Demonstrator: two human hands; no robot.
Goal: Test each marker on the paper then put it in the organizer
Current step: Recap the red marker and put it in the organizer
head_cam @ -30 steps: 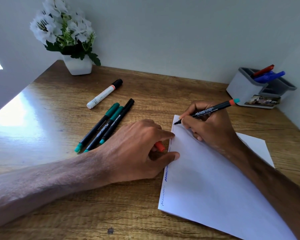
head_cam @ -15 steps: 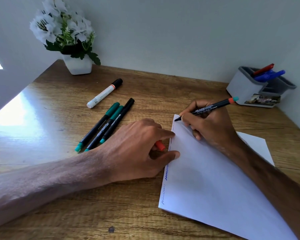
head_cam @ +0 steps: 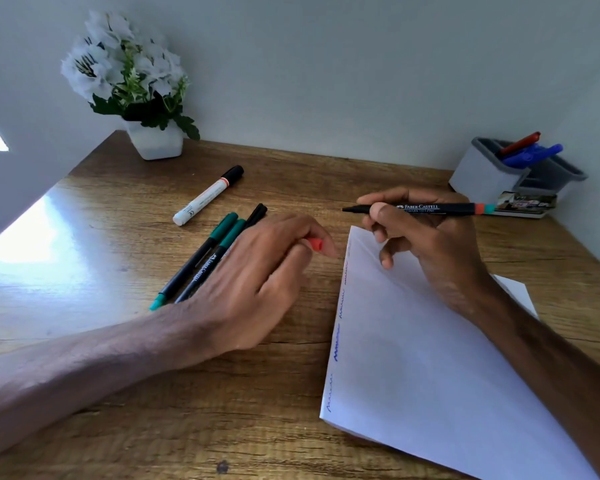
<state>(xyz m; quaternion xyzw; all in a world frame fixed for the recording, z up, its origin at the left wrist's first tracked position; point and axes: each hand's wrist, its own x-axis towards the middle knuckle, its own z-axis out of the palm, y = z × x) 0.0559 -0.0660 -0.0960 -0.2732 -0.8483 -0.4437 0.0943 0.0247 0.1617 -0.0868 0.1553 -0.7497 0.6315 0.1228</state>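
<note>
While right hand [head_cam: 433, 247] grips the uncapped marker [head_cam: 426, 208] above the paper [head_cam: 430, 358] corner and left hand [head_cam: 253, 275] pinches a red cap [head_cam: 315, 244], sloppy recapping could smear ink on tabletop [head_cam: 101, 271].

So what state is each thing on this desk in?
black marker: uncapped, gripped by the right hand, tip off the paper.
orange cap: off, pinched in the left hand.
paper: flat, squiggles along its left edge.
three thin markers: capped, lying together.
white marker: capped, lying alone.
organizer: upright, holding a red marker and blue markers.
</note>
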